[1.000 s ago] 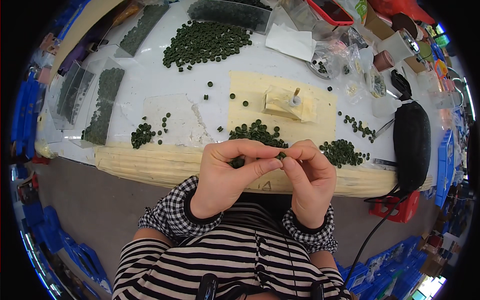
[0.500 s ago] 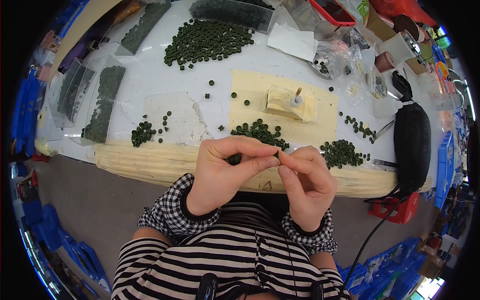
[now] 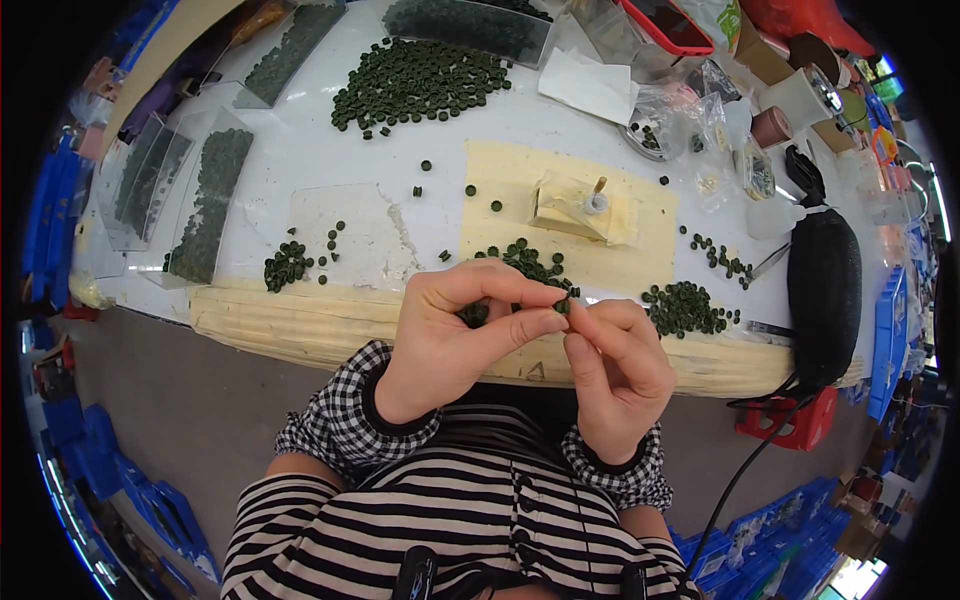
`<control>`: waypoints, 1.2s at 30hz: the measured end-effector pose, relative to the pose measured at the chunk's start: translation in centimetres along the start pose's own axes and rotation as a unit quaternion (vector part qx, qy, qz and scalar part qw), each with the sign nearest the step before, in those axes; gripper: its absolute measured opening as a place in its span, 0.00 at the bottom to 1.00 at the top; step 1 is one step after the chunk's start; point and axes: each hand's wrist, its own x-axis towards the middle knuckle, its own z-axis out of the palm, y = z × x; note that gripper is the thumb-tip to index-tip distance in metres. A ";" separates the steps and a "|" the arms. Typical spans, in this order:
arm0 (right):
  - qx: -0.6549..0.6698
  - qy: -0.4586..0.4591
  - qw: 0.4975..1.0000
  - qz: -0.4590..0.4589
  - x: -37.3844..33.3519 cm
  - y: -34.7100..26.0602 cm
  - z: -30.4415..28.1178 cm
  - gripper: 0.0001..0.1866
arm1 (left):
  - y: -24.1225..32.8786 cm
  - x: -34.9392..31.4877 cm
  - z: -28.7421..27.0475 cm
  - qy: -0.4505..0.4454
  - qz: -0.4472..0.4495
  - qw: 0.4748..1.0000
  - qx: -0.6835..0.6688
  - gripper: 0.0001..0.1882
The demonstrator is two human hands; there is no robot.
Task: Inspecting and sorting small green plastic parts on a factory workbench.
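Observation:
Between the thumb and forefinger of my left hand (image 3: 462, 335) is a small dark green ribbed round piece (image 3: 562, 304). More dark green pieces (image 3: 474, 314) show in the curl of that hand's fingers. The fingertips of my right hand (image 3: 622, 370) are closed against the pinched piece from the right; whether they grip anything of their own is hidden. Just beyond the hands lies a small heap of the same pieces (image 3: 525, 258). Other heaps sit to the left (image 3: 287, 265) and to the right (image 3: 688, 308).
A tape-wrapped block with a short upright post (image 3: 575, 210) stands on a cream sheet (image 3: 490, 160). Farther back are a large pile of green pieces (image 3: 420, 85) and clear bins (image 3: 212, 200). A black pouch-like bundle (image 3: 825, 290), tweezers and a red-cased phone (image 3: 668, 25) are at right.
The pinched green piece shows more plainly between my fingertips now. My fingers have shifted slightly to the right.

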 end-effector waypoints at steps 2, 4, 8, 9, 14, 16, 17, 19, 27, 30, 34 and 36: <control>-0.040 0.000 0.999 -0.026 0.1 0.1 0.0 0.15 | 0.0 0.0 0.0 0.002 0.021 0.999 0.032 0.10; -0.067 0.004 0.997 -0.042 0.2 0.1 -0.1 0.15 | 0.1 0.0 -0.1 0.002 0.028 0.997 0.071 0.11; -0.077 0.006 0.996 -0.054 0.2 0.3 0.0 0.16 | 0.3 -0.3 -0.2 -0.002 0.014 0.997 0.082 0.13; -0.078 0.005 0.995 -0.058 0.2 0.3 -0.1 0.16 | 0.4 -0.3 -0.3 -0.001 0.020 0.996 0.092 0.14; -0.068 -0.033 0.996 -0.044 0.5 0.0 -0.5 0.16 | 1.3 -0.5 -0.1 0.019 0.122 0.963 0.239 0.14; -0.064 -0.047 0.996 -0.038 0.5 -0.1 -0.7 0.17 | 1.4 -0.8 0.1 0.029 0.174 0.942 0.286 0.14; -0.068 -0.050 0.995 -0.045 0.4 0.0 -0.7 0.17 | 1.2 -0.7 0.0 0.017 0.146 0.957 0.249 0.14; -0.095 -0.047 0.992 -0.073 0.4 0.1 -0.6 0.17 | 0.9 -0.1 -0.5 -0.005 0.090 0.981 0.174 0.13; -0.077 -0.028 0.994 -0.066 -0.1 0.4 -0.2 0.18 | 0.8 -0.2 -0.4 0.002 0.002 0.997 0.081 0.12; -0.084 -0.031 0.993 -0.073 0.0 0.3 -0.3 0.18 | 0.5 -0.2 -0.6 -0.007 0.026 0.995 0.096 0.11; -0.084 -0.035 0.993 -0.072 0.1 0.2 -0.3 0.18 | 0.4 -0.3 -0.5 -0.009 0.047 0.994 0.103 0.11; -0.083 -0.035 0.993 -0.070 0.0 0.1 -0.3 0.18 | 0.3 -0.4 -0.6 -0.010 0.052 0.993 0.109 0.11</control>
